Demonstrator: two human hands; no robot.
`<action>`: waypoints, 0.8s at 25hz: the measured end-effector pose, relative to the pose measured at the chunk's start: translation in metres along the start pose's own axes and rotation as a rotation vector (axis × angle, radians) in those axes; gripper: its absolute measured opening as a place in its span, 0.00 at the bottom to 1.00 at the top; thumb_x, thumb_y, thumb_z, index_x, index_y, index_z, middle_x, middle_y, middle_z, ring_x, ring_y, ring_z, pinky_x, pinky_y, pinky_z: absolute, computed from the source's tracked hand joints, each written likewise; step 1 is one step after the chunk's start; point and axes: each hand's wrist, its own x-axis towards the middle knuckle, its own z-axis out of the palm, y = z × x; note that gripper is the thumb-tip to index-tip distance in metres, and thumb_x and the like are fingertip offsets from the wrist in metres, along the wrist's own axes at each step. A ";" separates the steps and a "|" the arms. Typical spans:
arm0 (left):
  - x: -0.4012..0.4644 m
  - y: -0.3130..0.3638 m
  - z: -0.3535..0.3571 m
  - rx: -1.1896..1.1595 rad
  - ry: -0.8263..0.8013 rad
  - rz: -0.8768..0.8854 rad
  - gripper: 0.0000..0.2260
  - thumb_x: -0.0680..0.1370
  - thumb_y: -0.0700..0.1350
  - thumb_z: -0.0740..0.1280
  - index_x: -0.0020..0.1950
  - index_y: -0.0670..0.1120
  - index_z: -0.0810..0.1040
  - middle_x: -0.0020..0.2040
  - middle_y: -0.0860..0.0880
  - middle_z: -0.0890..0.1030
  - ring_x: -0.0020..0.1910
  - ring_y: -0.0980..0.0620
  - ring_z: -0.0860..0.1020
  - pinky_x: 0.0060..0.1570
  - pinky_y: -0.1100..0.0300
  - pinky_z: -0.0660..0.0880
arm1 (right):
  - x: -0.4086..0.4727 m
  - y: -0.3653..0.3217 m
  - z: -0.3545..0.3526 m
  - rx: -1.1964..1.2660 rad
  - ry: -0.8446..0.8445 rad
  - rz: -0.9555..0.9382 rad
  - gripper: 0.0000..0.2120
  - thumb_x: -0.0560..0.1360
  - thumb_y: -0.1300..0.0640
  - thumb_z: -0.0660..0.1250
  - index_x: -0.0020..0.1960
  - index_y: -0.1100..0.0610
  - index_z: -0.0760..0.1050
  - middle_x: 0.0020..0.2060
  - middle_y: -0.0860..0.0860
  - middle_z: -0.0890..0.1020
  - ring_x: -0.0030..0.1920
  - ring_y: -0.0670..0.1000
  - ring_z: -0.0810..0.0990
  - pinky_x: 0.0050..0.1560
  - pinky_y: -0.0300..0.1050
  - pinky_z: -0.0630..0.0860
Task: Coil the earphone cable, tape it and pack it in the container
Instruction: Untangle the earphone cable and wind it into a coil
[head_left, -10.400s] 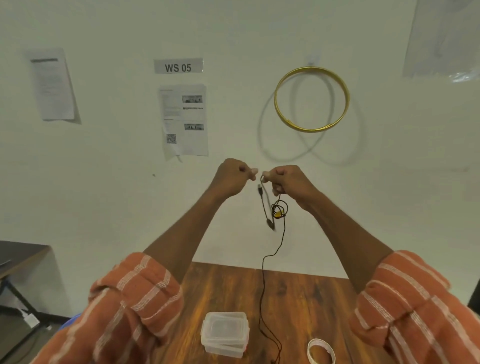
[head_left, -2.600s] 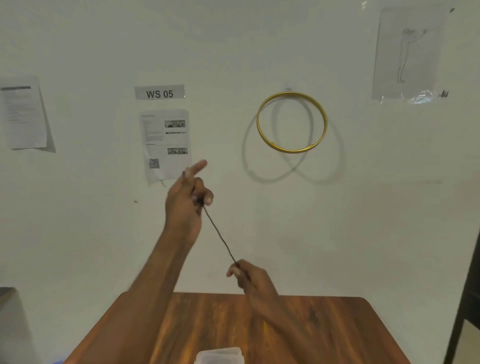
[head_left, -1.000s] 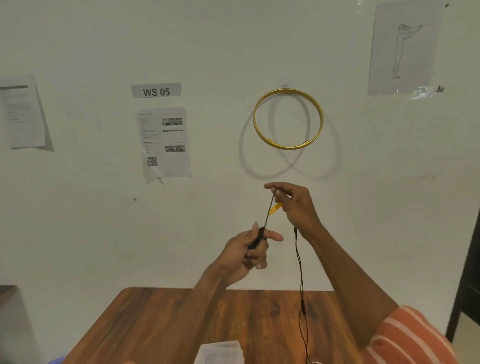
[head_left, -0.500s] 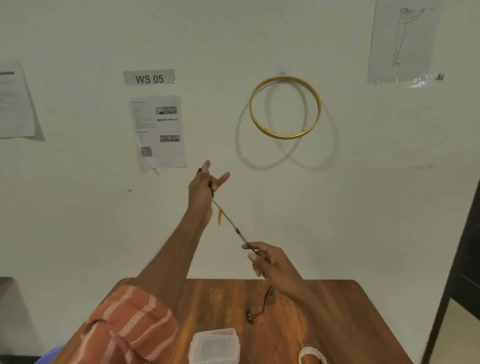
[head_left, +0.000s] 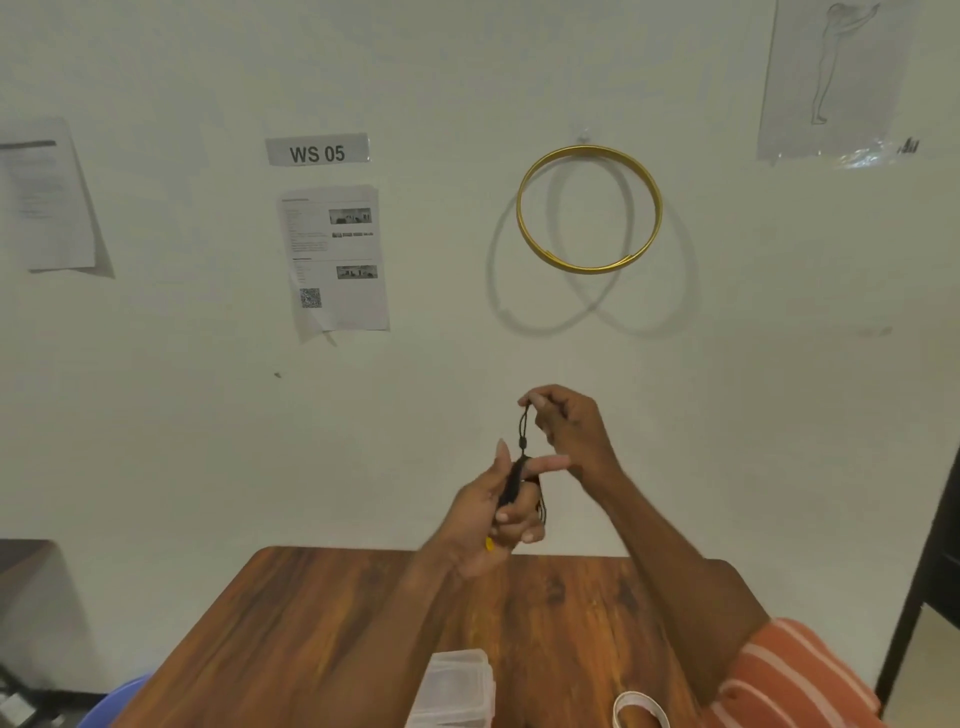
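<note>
i take the wooden table (head_left: 332, 623) as my landmark, and both hands are raised above its far edge, in front of the pale wall. the left hand (head_left: 493, 514) sits lower, just over that far edge, with its lower fingers curled around a dark bundle of the earphone cable (head_left: 519, 467) while the index finger and thumb stick out straight. the right hand (head_left: 571, 431) is higher and slightly to the right of it, thumb and fingertips pinched together on the top of a short cable loop that runs down into the left fist. a small yellow bit shows at the bottom of the left palm; i cannot tell what it is. down on the table, at its near edge, stands the clear plastic container (head_left: 457, 691) with its lid on, and just to the right of it lies a roll of tape (head_left: 636, 709), cut off by the bottom of the view. above the table on the wall hang a gold hoop (head_left: 655, 208) and a label reading "ws 05" (head_left: 317, 150).
</note>
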 end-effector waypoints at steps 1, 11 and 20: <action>0.001 0.004 0.005 -0.067 -0.014 0.044 0.27 0.83 0.58 0.53 0.67 0.38 0.76 0.22 0.54 0.65 0.18 0.59 0.60 0.27 0.63 0.70 | -0.007 0.011 0.006 0.041 -0.023 0.020 0.14 0.77 0.70 0.65 0.39 0.55 0.81 0.30 0.50 0.76 0.30 0.46 0.71 0.33 0.41 0.67; 0.043 0.081 -0.045 0.605 0.761 0.425 0.18 0.85 0.53 0.56 0.49 0.41 0.79 0.33 0.37 0.76 0.47 0.53 0.86 0.61 0.65 0.73 | -0.101 0.057 0.023 -0.189 -0.285 0.173 0.09 0.81 0.57 0.62 0.54 0.47 0.80 0.28 0.41 0.76 0.32 0.42 0.73 0.37 0.36 0.73; -0.006 -0.017 -0.049 0.564 0.203 -0.093 0.29 0.79 0.63 0.56 0.71 0.45 0.75 0.28 0.48 0.77 0.22 0.55 0.68 0.30 0.58 0.69 | -0.039 -0.005 -0.020 -0.203 -0.215 0.100 0.13 0.81 0.61 0.60 0.48 0.49 0.82 0.32 0.44 0.76 0.32 0.45 0.71 0.29 0.41 0.71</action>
